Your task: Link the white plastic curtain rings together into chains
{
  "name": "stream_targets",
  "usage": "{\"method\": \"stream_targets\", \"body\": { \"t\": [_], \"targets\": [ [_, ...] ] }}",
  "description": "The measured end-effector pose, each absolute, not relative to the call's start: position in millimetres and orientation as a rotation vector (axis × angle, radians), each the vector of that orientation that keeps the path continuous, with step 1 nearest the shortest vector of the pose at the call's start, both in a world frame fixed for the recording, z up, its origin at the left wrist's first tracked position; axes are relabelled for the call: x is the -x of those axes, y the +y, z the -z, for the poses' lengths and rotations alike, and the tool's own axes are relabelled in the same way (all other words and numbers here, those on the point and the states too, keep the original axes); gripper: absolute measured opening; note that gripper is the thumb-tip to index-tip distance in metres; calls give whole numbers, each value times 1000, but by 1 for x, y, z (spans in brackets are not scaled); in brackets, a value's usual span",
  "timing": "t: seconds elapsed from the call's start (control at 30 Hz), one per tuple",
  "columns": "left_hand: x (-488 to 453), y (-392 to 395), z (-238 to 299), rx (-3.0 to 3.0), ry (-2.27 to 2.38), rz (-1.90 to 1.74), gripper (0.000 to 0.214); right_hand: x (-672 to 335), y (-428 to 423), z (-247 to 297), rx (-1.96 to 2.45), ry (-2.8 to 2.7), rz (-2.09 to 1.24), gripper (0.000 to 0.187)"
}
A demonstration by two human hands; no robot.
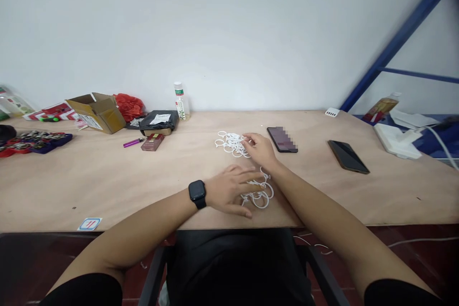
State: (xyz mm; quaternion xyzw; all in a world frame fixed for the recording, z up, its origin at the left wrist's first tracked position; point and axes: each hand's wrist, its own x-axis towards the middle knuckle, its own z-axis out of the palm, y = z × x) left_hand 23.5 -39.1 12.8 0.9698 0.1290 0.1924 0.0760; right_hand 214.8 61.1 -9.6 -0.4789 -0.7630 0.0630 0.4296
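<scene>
A far pile of thin white plastic rings (232,143) lies on the table, some overlapping and with small tails or knobs. My right hand (261,149) is at this pile's right edge, with curled fingers and thumb closed on a white ring. Nearer the table's front edge lies a second, smaller cluster of white rings (263,197). My left hand (231,189), with a black watch on its wrist, is held over this cluster. Its fingers are spread and slightly blurred, hiding part of the rings; it grips nothing that I can see.
To the right lie a dark phone (281,139), another phone (347,156) and a white power strip (398,141). At left stand an open cardboard box (96,112), a black package (159,122), a bottle (181,101), a small dark red box (152,142) and a purple lighter (133,143).
</scene>
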Motion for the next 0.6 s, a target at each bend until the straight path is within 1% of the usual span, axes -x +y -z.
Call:
{"method": "stream_targets", "body": {
  "t": [0.07,0.17,0.3,0.4,0.47,0.53,0.6],
  "targets": [
    [-30,-44,-7,-2932,356,-445,67,-216,62,10,1212,-1887,-167,25],
    [-34,-43,-1,-2933,353,-338,52,-214,61,10,1211,-1892,-178,22],
    [-29,-34,1,-2905,400,-384,36,-214,62,7,1226,-1917,-193,18],
    [-22,-26,0,-2893,462,-489,29,-223,62,-6,1281,-2076,-229,12],
    [-17,-21,0,-2887,502,-541,26,-235,59,-19,1312,-2262,-319,11],
    [-14,-17,0,-2890,533,-552,25,-249,55,-32,1349,-2381,-464,16],
    [-12,-15,0,-2906,562,-544,28,-261,51,-42,1397,-2516,-677,22]
  ]
}}
